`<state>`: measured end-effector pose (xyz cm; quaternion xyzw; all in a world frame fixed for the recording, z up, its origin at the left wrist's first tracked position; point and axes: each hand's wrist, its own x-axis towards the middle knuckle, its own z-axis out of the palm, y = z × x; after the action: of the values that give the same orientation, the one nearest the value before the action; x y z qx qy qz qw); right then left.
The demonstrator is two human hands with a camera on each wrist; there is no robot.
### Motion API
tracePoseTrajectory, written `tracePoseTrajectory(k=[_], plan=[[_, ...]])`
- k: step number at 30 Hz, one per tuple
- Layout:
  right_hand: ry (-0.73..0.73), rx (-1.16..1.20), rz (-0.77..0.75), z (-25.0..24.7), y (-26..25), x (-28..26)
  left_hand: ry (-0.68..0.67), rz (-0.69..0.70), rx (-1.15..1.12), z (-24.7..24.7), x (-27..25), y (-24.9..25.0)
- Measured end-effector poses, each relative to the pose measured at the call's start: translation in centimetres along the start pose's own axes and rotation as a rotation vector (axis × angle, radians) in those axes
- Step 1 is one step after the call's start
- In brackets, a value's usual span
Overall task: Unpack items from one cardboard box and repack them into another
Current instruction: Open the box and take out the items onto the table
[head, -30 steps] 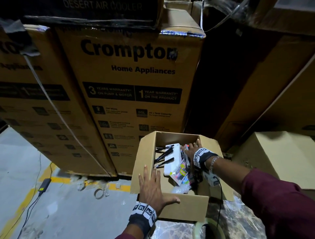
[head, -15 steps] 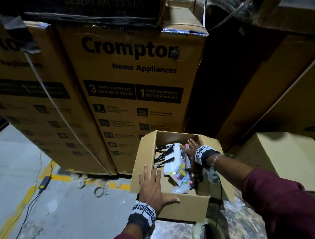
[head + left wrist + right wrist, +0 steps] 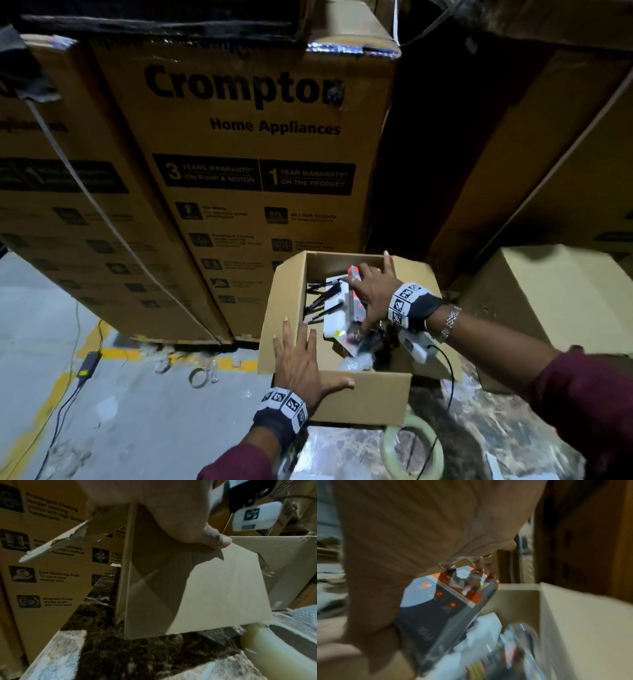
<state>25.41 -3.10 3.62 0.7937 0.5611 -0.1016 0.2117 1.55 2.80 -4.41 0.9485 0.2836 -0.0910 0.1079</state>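
Likely a warehouse: stacked appliance cartons [image 3: 246, 164], yellow-lined concrete floor [image 3: 113, 418].

At lower centre of the frame an open cardboard box [image 3: 363, 401] holds black pens [image 3: 322, 301] and white packets [image 3: 337, 318]. The left hand [image 3: 301, 366] lies flat on its near-left corner, fingers straight. The right hand [image 3: 375, 294] reaches inside, grasping a packet with a red edge [image 3: 354, 272]. A tape roll [image 3: 412, 448] lies below the box.
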Motion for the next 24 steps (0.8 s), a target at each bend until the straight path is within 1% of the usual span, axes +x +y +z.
tracePoseTrajectory(k=[2, 4, 6, 8, 12, 15, 19, 22, 24], plan=[[0.075, 0.019, -0.048, -1.3, -0.8, -2.5, -0.006, -0.001, 0.019, 0.1, -0.2, 0.0], [0.112, 0.031, -0.078, -2.3, -1.7, -4.9, -0.009, -0.002, 0.044, 0.1, -0.1, 0.0], [0.105, 0.020, -0.103, -3.0, -3.0, -7.8, -0.011, 0.001, 0.068, 0.0, -0.1, 0.1], [0.063, 0.024, -0.113, -3.0, -4.4, -10.7, -0.008, 0.012, 0.079, 0.0, -0.1, 0.1], [0.047, 0.067, -0.079, -1.0, -7.3, -15.8, 0.044, 0.031, 0.065, 0.2, -0.2, -0.2], [-0.020, 0.147, -0.002, 2.1, -9.2, -18.3, 0.059, 0.056, 0.054, 0.7, 0.0, -0.5], [-0.075, 0.250, 0.172, 5.9, -12.1, -20.9, 0.053, 0.108, 0.048, 1.1, 0.0, -1.2], [-0.097, 0.363, 0.335, 7.5, -14.8, -22.4, 0.037, 0.153, 0.022, 1.1, 0.1, -1.7], [-0.101, 0.439, 0.405, 7.6, -16.9, -22.9, 0.018, 0.182, 0.020, 1.0, 0.2, -2.0]])
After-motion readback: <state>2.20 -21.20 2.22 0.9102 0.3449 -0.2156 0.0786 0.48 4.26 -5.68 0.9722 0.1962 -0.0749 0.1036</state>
